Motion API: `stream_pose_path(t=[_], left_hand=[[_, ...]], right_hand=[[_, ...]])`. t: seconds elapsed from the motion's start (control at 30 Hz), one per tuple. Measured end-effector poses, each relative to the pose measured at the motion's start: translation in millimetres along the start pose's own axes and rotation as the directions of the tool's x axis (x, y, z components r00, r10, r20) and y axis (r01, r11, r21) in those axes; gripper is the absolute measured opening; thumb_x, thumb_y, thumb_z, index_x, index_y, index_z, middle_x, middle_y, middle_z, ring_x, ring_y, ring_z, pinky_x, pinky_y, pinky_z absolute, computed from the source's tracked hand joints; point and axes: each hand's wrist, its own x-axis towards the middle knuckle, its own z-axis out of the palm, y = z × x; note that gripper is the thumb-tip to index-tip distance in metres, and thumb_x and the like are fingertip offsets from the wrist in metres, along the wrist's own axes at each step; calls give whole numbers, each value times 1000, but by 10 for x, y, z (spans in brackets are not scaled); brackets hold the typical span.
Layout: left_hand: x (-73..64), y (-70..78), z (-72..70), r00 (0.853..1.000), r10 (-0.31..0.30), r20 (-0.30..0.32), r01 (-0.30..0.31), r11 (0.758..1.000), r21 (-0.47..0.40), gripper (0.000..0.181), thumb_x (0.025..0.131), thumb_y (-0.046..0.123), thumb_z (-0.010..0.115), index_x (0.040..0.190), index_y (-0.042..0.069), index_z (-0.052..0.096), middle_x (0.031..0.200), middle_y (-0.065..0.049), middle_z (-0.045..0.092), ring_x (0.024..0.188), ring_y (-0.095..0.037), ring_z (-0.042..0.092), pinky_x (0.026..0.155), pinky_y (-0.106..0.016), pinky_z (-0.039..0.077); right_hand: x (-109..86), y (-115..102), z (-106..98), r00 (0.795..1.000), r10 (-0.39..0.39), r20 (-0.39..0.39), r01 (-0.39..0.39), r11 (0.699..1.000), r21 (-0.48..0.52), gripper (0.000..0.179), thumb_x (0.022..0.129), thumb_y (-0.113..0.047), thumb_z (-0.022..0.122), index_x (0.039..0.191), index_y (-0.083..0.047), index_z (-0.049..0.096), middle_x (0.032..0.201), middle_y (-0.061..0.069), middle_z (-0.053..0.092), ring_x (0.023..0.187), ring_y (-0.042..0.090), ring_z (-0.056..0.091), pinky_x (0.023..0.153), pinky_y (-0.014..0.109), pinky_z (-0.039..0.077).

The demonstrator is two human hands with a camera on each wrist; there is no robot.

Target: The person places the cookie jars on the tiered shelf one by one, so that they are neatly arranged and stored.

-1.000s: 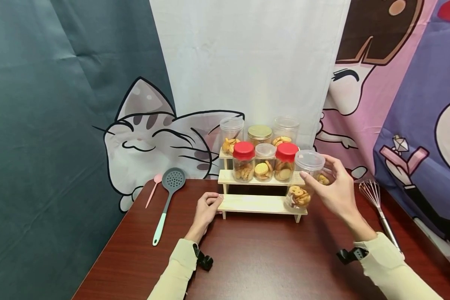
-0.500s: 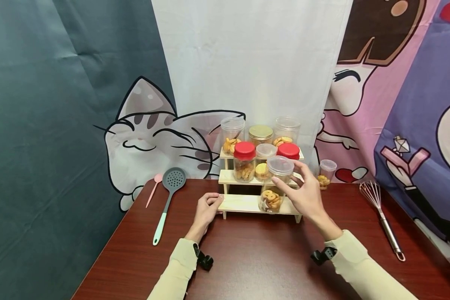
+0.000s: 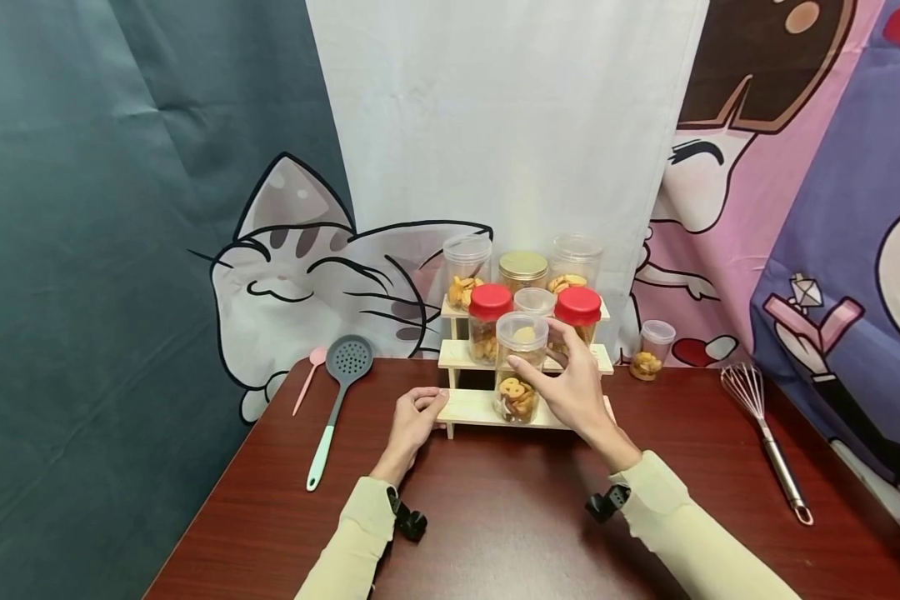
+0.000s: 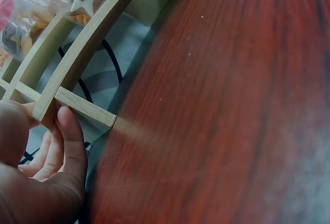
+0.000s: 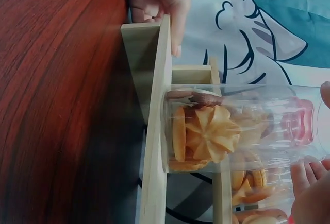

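Observation:
My right hand (image 3: pixel 573 390) grips a tall clear cookie jar (image 3: pixel 516 371) around its upper part, thumb on the near side. The jar is upright, its base at the bottom step (image 3: pixel 468 406) of a three-tier wooden rack; in the right wrist view the jar's base (image 5: pixel 167 131) meets the board, with cookies showing inside. My left hand (image 3: pixel 412 427) pinches the left end of that same step, thumb on top; the left wrist view shows a finger (image 4: pixel 67 123) beside the support under the board. Red-lidded jars (image 3: pixel 491 304) stand on the middle step behind.
On the top step stand a gold-lidded jar (image 3: pixel 523 267) and two clear jars (image 3: pixel 467 262). A small cookie jar (image 3: pixel 647 354) sits right of the rack. A whisk (image 3: pixel 767 437) lies farther right; a slotted skimmer (image 3: pixel 337 400) and pink spoon (image 3: pixel 313 371) lie left.
My right hand has carried the clear cookie jar leftward along the bottom step, from its right end to near its middle. The left hand stays in place on the step.

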Motion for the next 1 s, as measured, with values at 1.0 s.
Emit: stream_pose_path(t=[1.0], left_hand=[[-34, 24, -21, 1000, -26, -3, 27, 999, 29, 41, 104, 27, 76, 128, -6, 72, 112, -20, 81, 77, -8, 73, 70, -28, 66]], right_hand=[[-70, 41, -53, 997, 7, 74, -4, 999, -47, 82, 87, -25, 95, 155, -11, 52, 149, 14, 60, 140, 34, 63, 116, 44, 54]])
